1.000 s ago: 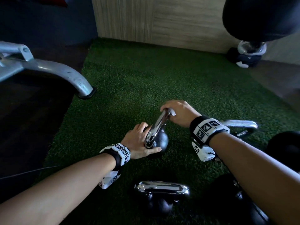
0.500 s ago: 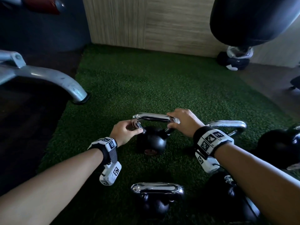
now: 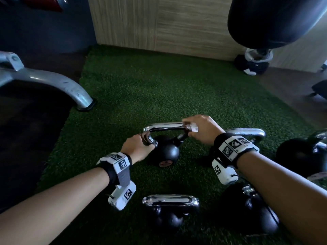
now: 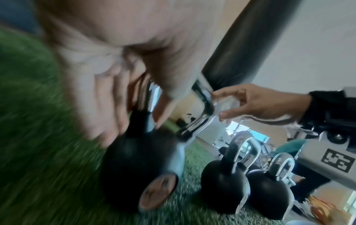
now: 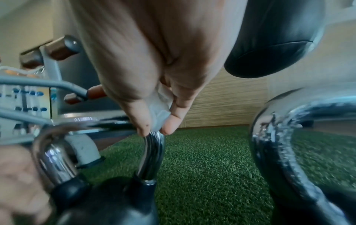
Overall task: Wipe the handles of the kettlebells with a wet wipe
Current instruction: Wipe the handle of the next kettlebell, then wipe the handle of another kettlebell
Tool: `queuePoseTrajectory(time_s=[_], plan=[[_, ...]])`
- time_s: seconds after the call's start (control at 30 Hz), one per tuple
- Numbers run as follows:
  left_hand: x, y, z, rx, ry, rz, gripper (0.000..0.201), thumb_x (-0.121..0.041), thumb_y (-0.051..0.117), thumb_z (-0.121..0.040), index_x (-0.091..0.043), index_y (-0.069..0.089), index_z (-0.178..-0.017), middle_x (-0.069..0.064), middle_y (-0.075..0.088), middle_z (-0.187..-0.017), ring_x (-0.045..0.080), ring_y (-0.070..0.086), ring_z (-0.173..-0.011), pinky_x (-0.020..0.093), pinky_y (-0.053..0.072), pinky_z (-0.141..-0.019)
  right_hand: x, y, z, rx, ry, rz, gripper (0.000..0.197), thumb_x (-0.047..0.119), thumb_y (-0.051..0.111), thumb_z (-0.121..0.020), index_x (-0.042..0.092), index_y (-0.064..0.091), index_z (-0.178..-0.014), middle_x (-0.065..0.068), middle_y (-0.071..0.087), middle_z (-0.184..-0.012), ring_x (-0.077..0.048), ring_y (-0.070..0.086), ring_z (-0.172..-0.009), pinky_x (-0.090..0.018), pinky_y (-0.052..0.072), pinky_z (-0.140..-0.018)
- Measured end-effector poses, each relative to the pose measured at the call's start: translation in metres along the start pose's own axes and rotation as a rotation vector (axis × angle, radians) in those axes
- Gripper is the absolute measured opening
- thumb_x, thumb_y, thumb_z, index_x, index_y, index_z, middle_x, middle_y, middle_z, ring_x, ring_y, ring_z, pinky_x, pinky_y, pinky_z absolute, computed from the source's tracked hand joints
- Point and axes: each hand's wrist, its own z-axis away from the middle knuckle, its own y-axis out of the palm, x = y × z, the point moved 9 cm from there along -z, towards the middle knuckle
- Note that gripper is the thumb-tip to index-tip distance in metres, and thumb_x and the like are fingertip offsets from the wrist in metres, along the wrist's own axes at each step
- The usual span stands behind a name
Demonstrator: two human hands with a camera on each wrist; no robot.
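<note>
A black kettlebell (image 3: 163, 152) with a chrome handle (image 3: 164, 126) stands on green turf in the middle of the head view. My left hand (image 3: 139, 146) grips the handle's left leg near the ball (image 4: 138, 159). At the handle's right corner my right hand (image 3: 200, 129) pinches a white wet wipe (image 3: 193, 128) against the chrome; the wipe (image 5: 159, 109) shows between thumb and fingers in the right wrist view. A second kettlebell (image 3: 169, 213) stands nearer me, and two more (image 3: 247, 214) (image 3: 300, 156) sit at the right.
A grey metal bench leg (image 3: 53, 82) curves down onto the turf's left edge. A black punching bag (image 3: 272, 20) hangs at the upper right above another kettlebell (image 3: 253, 64). A wood-panel wall (image 3: 159, 23) bounds the far side of the turf (image 3: 159, 89).
The kettlebell has turned from edge-on to broadside. My left hand moved from the ball up to the handle's left leg; my right hand with the wipe slid to the right corner.
</note>
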Motion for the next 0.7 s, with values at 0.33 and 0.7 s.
queuePoseTrajectory(time_s=[0.33, 0.7], plan=[[-0.138, 0.074, 0.052, 0.828, 0.147, -0.003, 0.025, -0.039, 0.058, -0.1, -0.02, 0.062, -0.084, -0.009, 0.061, -0.055, 0.012, 0.053, -0.051, 0.023, 0.035, -0.056, -0.021, -0.112, 0.123, -0.147, 0.109, 0.18, 0.027, 0.013, 0.076, -0.081, 0.017, 0.076, -0.107, -0.003, 0.067, -0.107, -0.018, 0.063, -0.099, -0.013, 0.034, -0.083], [-0.202, 0.095, 0.054, 0.489, 0.27, 0.084, 0.026, -0.023, 0.069, -0.095, -0.004, 0.075, -0.111, 0.009, 0.078, -0.099, 0.019, 0.072, -0.077, 0.035, 0.063, -0.081, -0.111, -0.183, 0.165, -0.167, 0.271, 0.293, 0.028, 0.013, 0.086, -0.076, 0.018, 0.075, -0.101, 0.008, 0.064, -0.091, -0.022, 0.067, -0.095, -0.019, 0.034, -0.074]])
